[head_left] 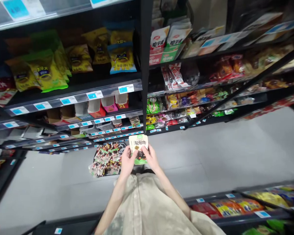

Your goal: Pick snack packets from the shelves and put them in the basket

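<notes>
A white-and-green snack pouch [139, 144] with dark printed characters is held up in front of the wearer's body, near the middle of the scene; the left hand [127, 159] grips its left edge and the right hand [151, 158] its right edge, both thumbs laid on the front and the other fingers closed in at the sides, partly hidden behind it; just left of the left hand, lower down, a pile of small glossy snack packets [107, 158] fills a dark container [122, 145]; a pale shirt [143, 195] shows below the forearms; grey floor [183, 153] spreads to both sides; on the far left, shelves bear yellow snack bags [46, 70], a red open-topped carton [97, 108] and blue-and-white price labels [126, 88]; a black upright post [144, 65] divides these from the far-right shelves, where red-and-white packs [158, 42] stand; orange-and-yellow bags [225, 208] lie on the near-right shelf.
</notes>
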